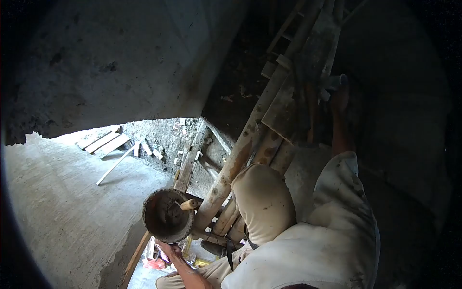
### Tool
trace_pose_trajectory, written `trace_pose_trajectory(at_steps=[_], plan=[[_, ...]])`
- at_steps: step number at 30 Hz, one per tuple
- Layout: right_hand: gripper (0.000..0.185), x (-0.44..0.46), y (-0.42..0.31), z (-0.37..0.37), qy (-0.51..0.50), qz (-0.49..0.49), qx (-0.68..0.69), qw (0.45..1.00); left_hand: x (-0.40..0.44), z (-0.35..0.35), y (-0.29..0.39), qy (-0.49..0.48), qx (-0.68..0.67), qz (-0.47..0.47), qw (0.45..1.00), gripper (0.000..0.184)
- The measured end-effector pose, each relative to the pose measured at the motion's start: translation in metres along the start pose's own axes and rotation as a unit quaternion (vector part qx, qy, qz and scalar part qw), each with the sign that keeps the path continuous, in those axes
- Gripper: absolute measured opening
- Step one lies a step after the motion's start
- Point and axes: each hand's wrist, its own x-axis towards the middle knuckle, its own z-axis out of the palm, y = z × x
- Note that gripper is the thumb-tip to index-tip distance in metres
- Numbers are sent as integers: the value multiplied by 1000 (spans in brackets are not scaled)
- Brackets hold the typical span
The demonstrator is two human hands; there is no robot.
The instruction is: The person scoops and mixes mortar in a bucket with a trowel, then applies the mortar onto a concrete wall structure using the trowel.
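Observation:
At the lower left, a round, mortar-smeared bucket hangs tilted toward the camera, with dark mortar inside. A trowel rests in it, its wooden handle sticking out over the right rim. My left hand grips the bucket from below, with the fingers largely hidden behind it. Up at the right in deep shade, my right arm reaches forward. My right hand appears closed around a pale, tube-like thing, whose kind the darkness hides. Brown-stained boards lie close beside this hand.
Wooden poles and planks run diagonally beneath me as scaffolding. A concrete wall overhangs the upper left. Below lie a concrete floor, loose boards and a thin stick. Plastic wrappers show under the bucket.

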Motion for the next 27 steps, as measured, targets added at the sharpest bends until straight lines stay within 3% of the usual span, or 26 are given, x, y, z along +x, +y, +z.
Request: trace_pose_trajectory(at_steps=[1, 3, 5, 6, 7, 8, 10, 11, 13, 14, 15, 16, 17, 18, 19, 21, 23, 25, 27], plan=[[31, 9, 7, -8, 83, -102, 13, 991, -3, 3, -1, 16, 10, 3, 1000, 53], [27, 22, 14, -27, 169, -208, 19, 963, 0, 6, -4, 23, 2, 6, 1000, 59], [22, 21, -10, -72, 17, -180, -44, 983, -19, 34, 9, 48, 8, -3, 999, 63], [22, 18, -24, -89, 18, -185, -46, 981, -10, 24, 6, 61, 33, 13, 997, 65], [21, 15, -38, -101, 18, -265, -66, 962, 0, 13, 2, 74, 46, 20, 996, 65], [21, 6, -55, -112, 17, -345, -83, 935, 21, -8, -1, 72, 155, 37, 985, 63], [21, -14, -95, -124, -16, -368, -51, 928, -21, 42, 22, 98, 271, 52, 956, 58], [20, -26, -117, -130, -49, -383, -20, 922, -11, 33, 15, 52, 237, 62, 968, 54], [20, -59, -165, -135, -96, -484, 6, 870, 7, 14, 1, -43, 161, 71, 983, 47], [18, -84, -194, -137, -158, -509, 49, 845, 18, 3, 2, -37, 93, 68, 993, 44], [18, -110, -225, -134, -217, -534, 93, 812, 9, 13, 5, -5, 207, 169, 964, 39], [18, -139, -251, -128, -244, -548, 118, 791, 30, -8, -10, 39, 243, 163, 955, 39], [19, -170, -275, -126, -298, -596, 147, 731, 51, -29, -24, 83, 277, 153, 945, 39], [21, -199, -298, -127, -339, -640, 170, 668, 34, -4, -16, 96, 163, 142, 972, 44], [21, -233, -321, -129, -348, -650, 180, 651, 24, 9, -11, 101, 45, 133, 985, 51], [22, -300, -361, -138, -517, -649, 103, 549, 13, 23, -4, 116, 8, 125, 985, 52], [21, -348, -390, -117, -371, -845, 178, 341, 11, 29, -2, 123, 12, 119, 985, 52], [18, -404, -405, -111, -384, -883, 116, 242, 11, 28, 0, 87, 14, 122, 989, 52], [16, -463, -409, -116, -396, -894, 10, 208, 10, 28, -3, 81, -17, 131, 988, 52]])
